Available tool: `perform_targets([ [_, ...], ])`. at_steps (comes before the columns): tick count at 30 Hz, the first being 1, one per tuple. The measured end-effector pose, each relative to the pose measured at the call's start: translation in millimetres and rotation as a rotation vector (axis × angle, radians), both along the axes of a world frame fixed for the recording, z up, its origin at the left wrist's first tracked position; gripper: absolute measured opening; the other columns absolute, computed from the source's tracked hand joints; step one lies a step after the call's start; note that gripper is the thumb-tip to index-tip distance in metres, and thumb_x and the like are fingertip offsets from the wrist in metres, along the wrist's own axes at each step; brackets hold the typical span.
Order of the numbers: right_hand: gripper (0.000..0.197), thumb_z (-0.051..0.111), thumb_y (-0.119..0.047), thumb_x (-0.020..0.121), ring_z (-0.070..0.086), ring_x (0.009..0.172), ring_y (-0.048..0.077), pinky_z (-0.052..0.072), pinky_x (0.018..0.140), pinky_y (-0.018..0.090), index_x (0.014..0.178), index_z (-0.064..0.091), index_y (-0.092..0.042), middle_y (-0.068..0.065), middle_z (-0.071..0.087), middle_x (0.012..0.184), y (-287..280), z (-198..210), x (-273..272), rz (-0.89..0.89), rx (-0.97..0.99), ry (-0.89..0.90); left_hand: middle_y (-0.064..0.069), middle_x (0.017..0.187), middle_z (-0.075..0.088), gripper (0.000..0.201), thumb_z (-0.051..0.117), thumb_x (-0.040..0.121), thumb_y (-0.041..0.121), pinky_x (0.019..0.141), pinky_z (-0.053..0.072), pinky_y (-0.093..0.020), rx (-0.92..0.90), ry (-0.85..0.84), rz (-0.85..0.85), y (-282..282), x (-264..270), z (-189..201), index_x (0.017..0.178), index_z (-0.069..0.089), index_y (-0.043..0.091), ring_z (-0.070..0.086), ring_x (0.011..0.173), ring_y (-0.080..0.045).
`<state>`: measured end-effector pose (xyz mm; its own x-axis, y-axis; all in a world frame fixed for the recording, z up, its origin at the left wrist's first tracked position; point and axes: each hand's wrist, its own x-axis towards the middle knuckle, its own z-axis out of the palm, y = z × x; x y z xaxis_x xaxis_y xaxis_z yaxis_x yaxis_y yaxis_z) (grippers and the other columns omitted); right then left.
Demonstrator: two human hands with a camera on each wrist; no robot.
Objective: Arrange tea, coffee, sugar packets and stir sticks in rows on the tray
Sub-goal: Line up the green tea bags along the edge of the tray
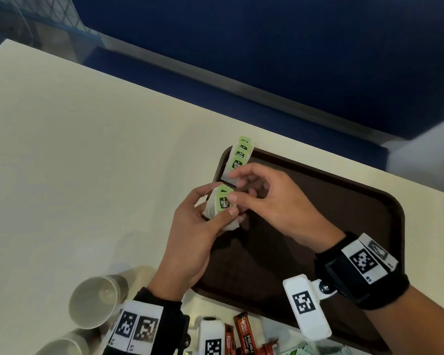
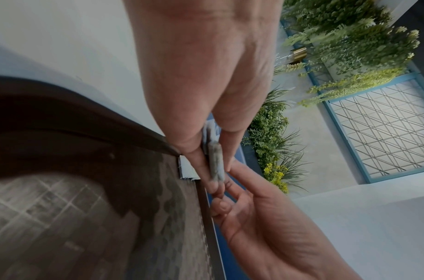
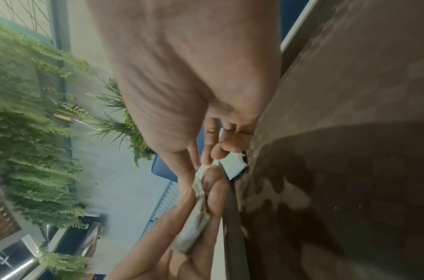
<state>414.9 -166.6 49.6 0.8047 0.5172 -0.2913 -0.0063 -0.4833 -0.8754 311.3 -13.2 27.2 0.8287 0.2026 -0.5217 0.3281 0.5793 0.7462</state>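
- Left hand [image 1: 198, 226], head view: fingers curled round a small stack of tea bags [image 1: 224, 201], held over the near-left edge of the tray [image 1: 344, 201]; right hand [image 1: 274, 203] pinches the top bag; a row of tea bags [image 1: 240, 157] lies just beyond, its long axis along the tray's left rim.
- Left wrist view: stack [image 2: 215, 163] clamped edge-on between thumb and fingers.
- Right wrist view: fingertips [image 3: 218, 151] nip one bag; the row lies just ahead.
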Motion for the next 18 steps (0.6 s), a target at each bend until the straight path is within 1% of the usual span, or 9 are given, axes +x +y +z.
perform_targets([
  [3, 0.03, 0.083, -0.028, 0.092, 0.06, 0.088, 0.013, 0.051, 0.076, 0.02, 0.116, 0.072, -0.04, -0.008, 0.061, 0.113, -2, 5, -1, 0.076, -0.011, -0.103, -0.021, 0.122, 0.077, 0.064, 0.085, 0.078, 0.007, 0.103, 0.06, -0.054, -0.001, 0.002, -0.025, 1, -1, 0, 0.138, 0.063, 0.012, 0.078, 0.112, -0.038],
  [5, 0.023, 0.081, -0.026, 0.093, 0.057, 0.089, 0.009, 0.051, 0.073, 0.019, 0.114, 0.076, -0.035, -0.008, 0.057, 0.115, -1, 8, -4, 0.139, -0.029, -0.116, -0.022, 0.123, 0.077, 0.058, 0.079, 0.085, -0.002, 0.1, 0.063, -0.048, -0.044, -0.017, -0.042, 1, -1, 1, 0.139, 0.061, 0.009, 0.077, 0.115, -0.037],
  [7, 0.018, 0.081, -0.021, 0.094, 0.057, 0.087, 0.001, 0.05, 0.07, 0.014, 0.111, 0.079, -0.027, -0.007, 0.056, 0.115, 0, 9, -5, 0.161, -0.029, -0.112, -0.023, 0.123, 0.077, 0.047, 0.065, 0.096, -0.012, 0.097, 0.064, -0.045, -0.112, -0.023, -0.042, 2, 0, 2, 0.139, 0.06, 0.005, 0.077, 0.116, -0.037],
  [9, 0.012, 0.08, -0.016, 0.094, 0.058, 0.086, -0.003, 0.05, 0.067, 0.011, 0.105, 0.078, -0.019, -0.006, 0.055, 0.114, 0, 10, -6, 0.165, -0.025, -0.102, -0.027, 0.126, 0.075, 0.041, 0.05, 0.1, -0.014, 0.098, 0.064, -0.049, -0.193, -0.018, -0.008, 4, 0, 3, 0.138, 0.06, -0.001, 0.074, 0.119, -0.041],
  [11, 0.008, 0.079, -0.017, 0.095, 0.058, 0.089, -0.002, 0.051, 0.07, 0.011, 0.102, 0.076, -0.019, -0.007, 0.056, 0.114, 0, 11, -7, 0.159, -0.036, -0.107, -0.029, 0.128, 0.073, 0.043, 0.039, 0.1, -0.013, 0.099, 0.063, -0.053, -0.253, -0.011, 0.038, 5, 0, 4, 0.137, 0.06, -0.005, 0.073, 0.121, -0.043],
  [13, 0.014, 0.079, -0.021, 0.095, 0.058, 0.091, 0.003, 0.05, 0.073, 0.014, 0.108, 0.075, -0.024, -0.01, 0.056, 0.114, 0, 11, -8, 0.149, -0.051, -0.128, -0.03, 0.127, 0.073, 0.044, 0.036, 0.101, -0.013, 0.096, 0.065, -0.051, -0.261, 0.0, 0.064, 7, -1, 4, 0.138, 0.06, -0.004, 0.073, 0.12, -0.044],
  [15, 0.026, 0.081, -0.025, 0.094, 0.059, 0.091, 0.007, 0.048, 0.074, 0.015, 0.118, 0.074, -0.029, -0.011, 0.056, 0.115, 0, 11, -9, 0.167, -0.036, -0.113, -0.032, 0.125, 0.074, 0.044, 0.038, 0.103, -0.012, 0.094, 0.066, -0.048, -0.242, 0.013, 0.075, 8, -2, 4, 0.139, 0.06, -0.001, 0.072, 0.12, -0.045],
  [17, 0.033, 0.084, -0.023, 0.092, 0.062, 0.093, 0.008, 0.049, 0.075, 0.013, 0.123, 0.074, -0.028, -0.01, 0.055, 0.118, 1, 11, -10, 0.199, -0.012, -0.084, -0.032, 0.124, 0.074, 0.043, 0.039, 0.104, -0.011, 0.094, 0.066, -0.046, -0.233, 0.017, 0.076, 8, -2, 4, 0.14, 0.059, 0.0, 0.071, 0.122, -0.047],
  [18, 0.032, 0.085, -0.022, 0.091, 0.063, 0.093, 0.008, 0.049, 0.075, 0.013, 0.121, 0.075, -0.027, -0.01, 0.054, 0.119, 1, 11, -10, 0.206, -0.014, -0.088, -0.032, 0.124, 0.074, 0.042, 0.039, 0.104, -0.011, 0.092, 0.067, -0.045, -0.233, 0.017, 0.076, 9, -2, 4, 0.14, 0.059, 0.0, 0.071, 0.122, -0.048],
])
